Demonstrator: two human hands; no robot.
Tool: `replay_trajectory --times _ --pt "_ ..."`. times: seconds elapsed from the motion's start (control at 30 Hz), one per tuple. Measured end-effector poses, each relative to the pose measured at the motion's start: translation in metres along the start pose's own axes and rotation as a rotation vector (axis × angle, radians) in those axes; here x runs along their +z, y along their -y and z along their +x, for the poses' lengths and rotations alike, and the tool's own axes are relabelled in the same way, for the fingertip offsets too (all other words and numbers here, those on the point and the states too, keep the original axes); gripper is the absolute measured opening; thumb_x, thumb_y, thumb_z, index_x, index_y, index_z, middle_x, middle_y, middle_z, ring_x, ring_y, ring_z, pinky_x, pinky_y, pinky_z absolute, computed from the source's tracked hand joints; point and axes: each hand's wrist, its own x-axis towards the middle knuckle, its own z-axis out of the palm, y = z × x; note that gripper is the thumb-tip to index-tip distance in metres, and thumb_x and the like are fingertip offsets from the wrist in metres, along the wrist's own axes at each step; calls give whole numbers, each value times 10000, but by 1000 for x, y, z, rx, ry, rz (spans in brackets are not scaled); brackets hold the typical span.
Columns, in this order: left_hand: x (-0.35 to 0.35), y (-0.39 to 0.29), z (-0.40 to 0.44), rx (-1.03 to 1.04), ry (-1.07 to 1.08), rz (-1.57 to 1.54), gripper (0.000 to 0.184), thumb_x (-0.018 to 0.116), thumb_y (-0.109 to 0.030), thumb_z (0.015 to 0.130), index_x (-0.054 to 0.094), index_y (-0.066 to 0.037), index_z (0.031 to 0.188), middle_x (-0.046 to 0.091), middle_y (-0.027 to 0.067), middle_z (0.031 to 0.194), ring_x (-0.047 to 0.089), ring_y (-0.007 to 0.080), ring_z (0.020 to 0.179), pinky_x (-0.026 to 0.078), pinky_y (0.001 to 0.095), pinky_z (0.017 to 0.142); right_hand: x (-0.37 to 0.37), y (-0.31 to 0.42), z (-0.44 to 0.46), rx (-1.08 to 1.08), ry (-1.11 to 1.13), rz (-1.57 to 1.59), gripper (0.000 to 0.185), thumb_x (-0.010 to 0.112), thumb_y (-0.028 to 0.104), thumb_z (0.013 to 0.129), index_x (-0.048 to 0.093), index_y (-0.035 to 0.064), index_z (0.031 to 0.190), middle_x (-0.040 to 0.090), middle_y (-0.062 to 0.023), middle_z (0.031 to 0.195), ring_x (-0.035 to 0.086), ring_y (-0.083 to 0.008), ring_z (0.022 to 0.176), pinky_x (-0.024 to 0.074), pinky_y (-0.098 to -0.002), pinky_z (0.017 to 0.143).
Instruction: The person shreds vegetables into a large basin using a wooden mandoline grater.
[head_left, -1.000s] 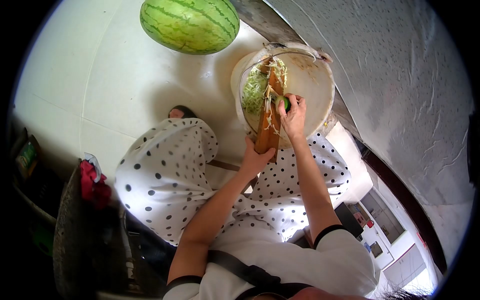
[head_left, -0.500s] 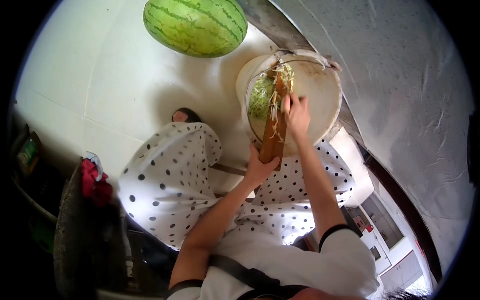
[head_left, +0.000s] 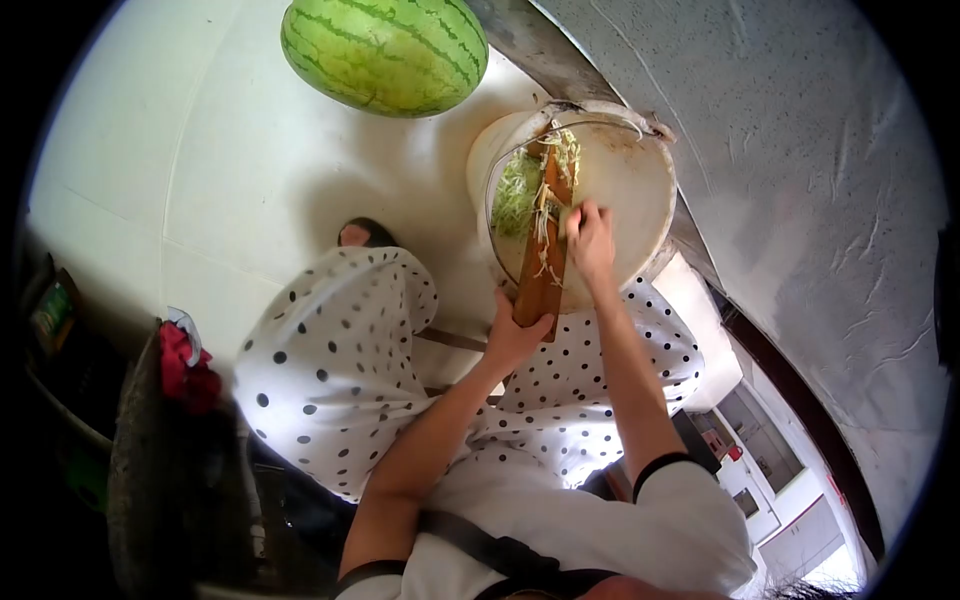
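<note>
A long wooden grater board leans into a whitish bucket, its far end near the opposite rim. Pale shreds cling along the board, and a heap of green shreds lies inside the bucket on its left side. My left hand is closed around the board's near end. Over the bucket, my right hand is closed at the board's right edge, on a small pale green vegetable piece mostly covered by the fingers.
A whole watermelon lies on the pale floor beyond the bucket. My polka-dot trouser legs flank the bucket's near side. A grey surface rises on the right. Red cloth hangs at the left over a dark container edge.
My right hand has come slightly nearer along the board, and a pale green piece shows more beside its fingers. My left hand still grips the board's near end. The view has shifted a little.
</note>
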Motion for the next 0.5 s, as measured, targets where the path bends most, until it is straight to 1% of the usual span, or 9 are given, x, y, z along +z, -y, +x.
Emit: replay_trajectory --times 0.07,0.17,0.23,0.27,0.3,0.37,0.4,0.47,0.5 --pt "-2 24 7 173 -25 -5 908 625 -185 780 -55 126 1294 539 211 1051 596 225 817 488 283 640 -1 9 3 22 1 11 252 476 318 818 537 130 975 501 -207 1010 551 -397 828 459 -477 684" --pt "-5 10 3 75 38 35 928 624 -193 783 -82 125 1295 523 214 1090 591 236 877 487 280 684 11 9 32 143 54 -26 235 467 309 823 530 130 961 488 -186 1026 544 -391 851 456 -470 710" --pt "-8 24 7 133 15 50 918 624 -192 784 -71 123 1295 518 214 1094 592 240 882 488 278 688 16 16 50 93 33 -2 223 455 305 833 525 127 949 494 -177 981 542 -390 830 455 -461 715" --pt "-4 32 13 183 0 40 908 623 -191 785 -60 120 1296 513 214 1098 593 243 887 489 277 691 13 14 38 120 -32 24 215 454 303 842 523 127 945 495 -182 951 539 -384 813 453 -456 701" --pt "-3 26 3 163 6 34 908 623 -191 785 -60 120 1296 513 214 1098 593 243 887 489 277 691 7 11 18 134 -20 11 215 454 303 842 523 127 945 495 -182 951 539 -384 813 453 -456 701" --pt "0 -6 -7 35 29 -21 826 624 -183 785 30 112 1276 502 220 1103 579 247 926 482 286 731 -3 10 7 78 59 82 207 456 301 847 516 128 943 498 -182 937 536 -380 799 446 -458 692" --pt "-2 2 -6 21 33 -5 826 624 -183 785 30 112 1276 502 220 1103 579 247 926 482 286 731 -2 11 16 37 39 84 186 458 282 849 514 131 941 496 -169 923 535 -372 793 443 -452 681" --pt "-3 16 4 102 7 34 728 627 -176 783 117 91 1228 511 216 1064 575 250 926 482 298 721 1 20 26 72 41 43 178 457 273 850 516 129 938 496 -160 922 537 -368 789 443 -450 677" --pt "-3 5 7 112 2 24 728 627 -176 783 117 91 1228 511 216 1064 575 250 926 482 298 721 2 22 33 92 47 -13 171 456 263 852 517 127 935 496 -151 920 538 -363 785 442 -448 673"
